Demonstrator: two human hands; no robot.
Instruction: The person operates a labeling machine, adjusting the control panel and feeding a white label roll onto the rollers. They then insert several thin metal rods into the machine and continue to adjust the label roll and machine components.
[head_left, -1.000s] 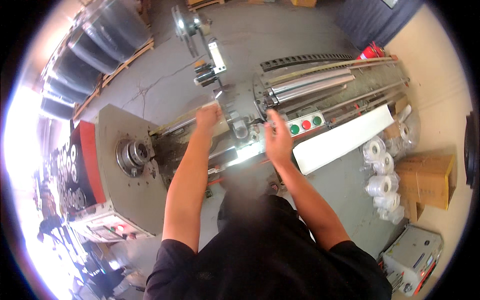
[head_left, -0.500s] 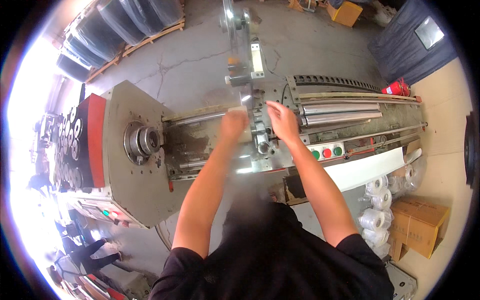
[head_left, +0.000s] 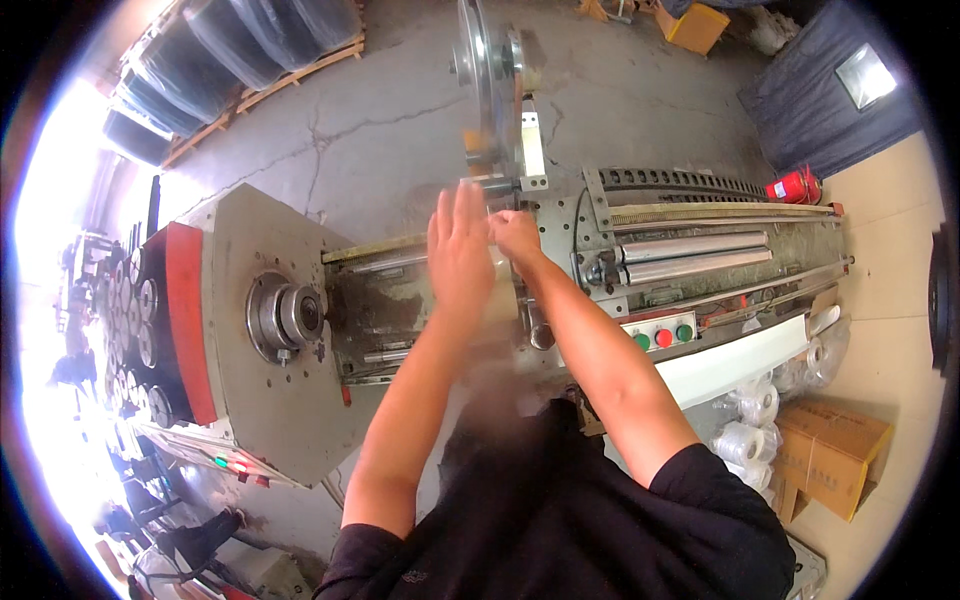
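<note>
My left hand point(head_left: 460, 250) is open over the middle of a long winding machine, its fingers straight and pointing away from me. Beside it, my right hand point(head_left: 515, 235) has its fingers bent and pressed together; what they hold, if anything, is hidden. Under both hands sits a pale cylindrical piece point(head_left: 503, 290), partly covered by the left palm. Just beyond the fingertips is a dark short roller point(head_left: 497, 187) on the machine's arm. Farther out stands a thin upright reel point(head_left: 478, 70), in line with my hands.
To the left is the grey machine head with a round metal chuck point(head_left: 287, 312). Two metal rollers point(head_left: 692, 257) lie at right, behind a panel of red and green buttons point(head_left: 662, 338). A fire extinguisher point(head_left: 793, 186), wrapped rolls point(head_left: 745, 440) and a cardboard box point(head_left: 828, 455) are farther right.
My right hand has moved left, close to my left hand, and its fingers have closed. My left hand has shifted slightly away from me and its fingers now stretch out. The view has shifted a little.
</note>
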